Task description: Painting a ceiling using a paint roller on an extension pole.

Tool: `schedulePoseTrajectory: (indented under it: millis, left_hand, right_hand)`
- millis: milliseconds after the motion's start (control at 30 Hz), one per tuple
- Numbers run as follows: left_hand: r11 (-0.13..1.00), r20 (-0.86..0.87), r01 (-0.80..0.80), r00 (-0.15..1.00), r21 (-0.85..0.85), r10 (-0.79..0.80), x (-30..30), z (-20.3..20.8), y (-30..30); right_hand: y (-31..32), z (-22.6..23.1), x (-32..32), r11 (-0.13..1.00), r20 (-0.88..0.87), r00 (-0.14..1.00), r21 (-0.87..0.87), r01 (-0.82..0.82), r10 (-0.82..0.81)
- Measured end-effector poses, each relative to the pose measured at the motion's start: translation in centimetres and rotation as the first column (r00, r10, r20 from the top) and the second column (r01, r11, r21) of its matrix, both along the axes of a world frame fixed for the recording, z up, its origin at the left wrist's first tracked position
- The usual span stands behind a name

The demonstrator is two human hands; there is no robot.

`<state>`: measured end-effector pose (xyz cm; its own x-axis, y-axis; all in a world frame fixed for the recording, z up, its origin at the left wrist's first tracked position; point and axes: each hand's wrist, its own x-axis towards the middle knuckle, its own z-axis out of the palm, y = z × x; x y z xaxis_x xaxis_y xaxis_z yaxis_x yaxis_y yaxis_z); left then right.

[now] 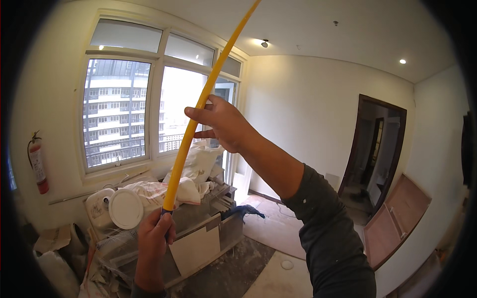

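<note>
A long yellow pole [183, 154] slants up from the lower middle toward the ceiling, leaning right, and its upper end runs out of view. My left hand [155, 237] is closed around its lower end, where a short dark blue section shows just above the fingers. Higher up, my right hand [221, 121] reaches across from the right with thumb and fingers closed about the pole. What the pole's top carries, if anything, cannot be seen.
Below the window [118, 111] stands a cluttered worktop with white sacks [191, 161], a container with a round white lid [125, 208] and blue cloth [243, 212]. A fire extinguisher [37, 164] hangs at left. Right are a dark-framed doorway [372, 149] and leaning wooden panel [397, 218].
</note>
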<state>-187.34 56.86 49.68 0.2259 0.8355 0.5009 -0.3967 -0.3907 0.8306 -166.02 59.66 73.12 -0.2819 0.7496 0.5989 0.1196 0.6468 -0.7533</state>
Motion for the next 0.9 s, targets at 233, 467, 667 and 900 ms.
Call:
schedulePoseTrajectory:
  millis: [233,467,667,900]
  left_hand:
    - [0.999,-0.035,0.02,0.999,0.035,-0.019,6.7,2.5,7.1]
    - [0.998,-0.026,0.065,0.998,0.019,-0.064,13.4,4.6,13.7]
    - [0.996,-0.052,0.077,0.996,0.047,-0.075,18.9,6.6,16.3]
    - [0.991,-0.047,0.13,0.99,-0.012,-0.13,22.8,4.1,16.3]
  right_hand:
    - [6.8,1.6,6.5,0.997,-0.088,0.993,0.0,0.08,-0.08]
    - [12.3,3.2,12.7,0.992,-0.108,0.986,-0.006,0.13,-0.129]
    - [15.6,4.4,17.6,0.981,-0.167,0.967,-0.019,0.193,-0.194]
    - [14.5,2.8,21.3,0.959,-0.147,0.948,-0.048,0.278,-0.282]
